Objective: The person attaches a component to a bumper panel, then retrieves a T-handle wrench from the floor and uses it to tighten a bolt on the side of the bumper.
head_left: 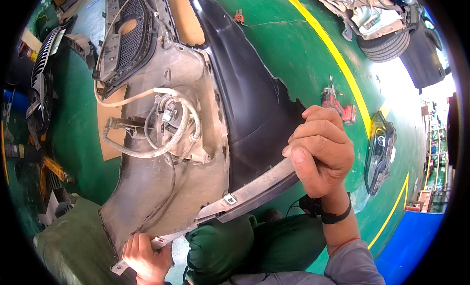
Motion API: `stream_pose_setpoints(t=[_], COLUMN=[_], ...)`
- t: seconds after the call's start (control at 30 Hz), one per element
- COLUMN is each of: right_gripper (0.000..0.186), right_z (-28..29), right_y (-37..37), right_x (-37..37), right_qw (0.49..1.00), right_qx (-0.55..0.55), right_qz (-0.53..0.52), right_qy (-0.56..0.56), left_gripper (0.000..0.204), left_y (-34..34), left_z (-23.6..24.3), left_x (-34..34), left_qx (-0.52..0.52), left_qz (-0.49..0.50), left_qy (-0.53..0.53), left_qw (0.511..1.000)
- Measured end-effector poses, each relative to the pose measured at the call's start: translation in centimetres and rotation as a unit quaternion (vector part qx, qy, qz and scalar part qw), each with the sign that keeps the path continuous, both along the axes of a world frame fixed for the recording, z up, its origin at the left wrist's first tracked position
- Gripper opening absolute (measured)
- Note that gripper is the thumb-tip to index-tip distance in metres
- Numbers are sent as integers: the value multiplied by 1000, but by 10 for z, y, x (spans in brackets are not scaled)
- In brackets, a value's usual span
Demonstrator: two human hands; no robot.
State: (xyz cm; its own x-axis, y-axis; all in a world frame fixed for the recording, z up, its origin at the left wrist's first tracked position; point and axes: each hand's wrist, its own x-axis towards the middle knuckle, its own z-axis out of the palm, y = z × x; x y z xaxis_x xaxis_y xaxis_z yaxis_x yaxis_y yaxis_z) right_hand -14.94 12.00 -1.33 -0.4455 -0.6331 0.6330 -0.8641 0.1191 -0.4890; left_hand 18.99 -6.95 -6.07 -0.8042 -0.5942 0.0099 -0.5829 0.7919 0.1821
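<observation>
A car bumper cover (147, 192) lies in front of me, its dusty grey inner side up and a black panel (254, 113) on its right. A light metal strip (259, 184) with clips runs along its near edge. My right hand (320, 150) is closed around the right end of that strip, fingers curled and thumb on the near side. At the lower left, my left hand (147, 258) grips the near edge of the bumper cover, its fingers over the rim. A cable harness (188, 121) loops around a round lamp-like part (171, 113) inside the cover.
Cardboard (110, 133) lies beneath the cover. On the green floor to the right are a red cordless power tool (333, 101) and a headlight (380, 153). A car with its tyre (384, 46) exposed stands far right. A grille part (41, 79) is at left.
</observation>
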Motion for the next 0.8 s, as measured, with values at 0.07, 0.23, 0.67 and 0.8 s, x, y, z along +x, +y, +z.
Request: stream_pose_setpoints(t=[0.07,0.23,0.67,0.8], right_gripper=[4,45,42,40], right_z=[-3,-28,-132,-134], right_y=[4,24,29,30], right_x=[-3,-11,41,46], right_qw=[1000,965,650,655], right_qx=[-2,-155,-161,-152], right_qz=[24,-14,0,-3], right_qy=[-6,-212,-743,-740], left_gripper=[38,38,28,22], left_y=[-1,-1,1,0], left_z=[2,-2,-5,-6], left_x=[1,-3,-5,-2], left_qx=[-12,-40,17,42], left_qz=[-12,-40,-41,-46], left_qy=[-10,31,43,39], left_qw=[1000,998,998,997])
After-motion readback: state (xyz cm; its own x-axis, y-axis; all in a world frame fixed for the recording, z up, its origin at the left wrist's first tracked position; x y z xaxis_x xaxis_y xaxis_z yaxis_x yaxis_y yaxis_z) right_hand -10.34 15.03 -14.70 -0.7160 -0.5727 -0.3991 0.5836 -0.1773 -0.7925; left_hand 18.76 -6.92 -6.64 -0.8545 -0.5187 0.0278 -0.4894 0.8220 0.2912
